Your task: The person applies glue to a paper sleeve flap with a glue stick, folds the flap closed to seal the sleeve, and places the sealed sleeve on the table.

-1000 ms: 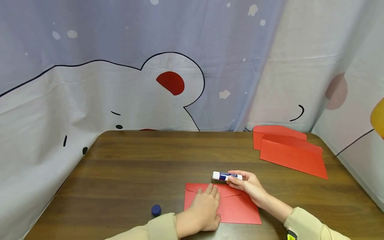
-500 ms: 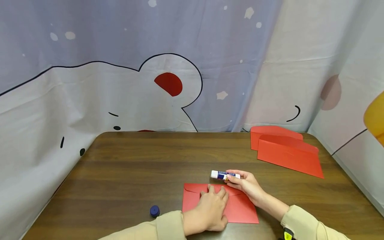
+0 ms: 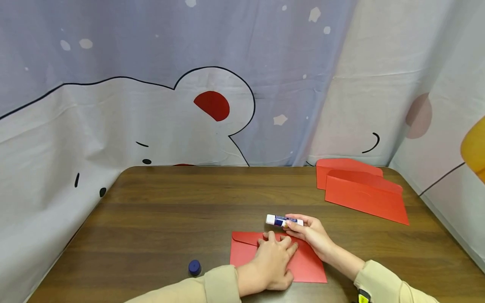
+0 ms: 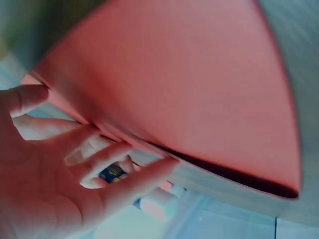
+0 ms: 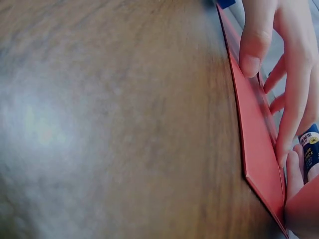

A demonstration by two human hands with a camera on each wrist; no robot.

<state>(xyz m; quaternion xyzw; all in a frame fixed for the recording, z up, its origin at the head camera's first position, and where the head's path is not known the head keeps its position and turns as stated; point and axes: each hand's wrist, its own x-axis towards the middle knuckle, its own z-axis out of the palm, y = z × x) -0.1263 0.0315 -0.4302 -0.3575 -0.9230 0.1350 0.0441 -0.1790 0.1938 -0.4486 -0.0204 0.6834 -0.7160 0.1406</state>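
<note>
A red envelope [image 3: 308,269] lies on the table, its flap folded down along the far edge. My left hand [image 3: 270,264] rests on it with fingers spread over the flap. In the left wrist view the flap [image 4: 239,172] gapes a little from the body at one end. Just beyond the envelope's far edge, my right hand [image 3: 316,237] holds a glue stick [image 3: 278,221] between thumb and fingers, its white end pointing left. The right wrist view shows the glue stick's blue label [image 5: 311,147] close to the left fingers.
A dark blue cap [image 3: 195,267] stands on the table left of the envelope. Two more red envelopes [image 3: 363,195] with raised flaps overlap at the back right. Behind the wooden table [image 3: 170,210] hangs a printed curtain [image 3: 151,122].
My left hand has slid to the right along the envelope's flap, and its fingers have spread. The right hand stays in place with the glue stick. The head view has shifted slightly.
</note>
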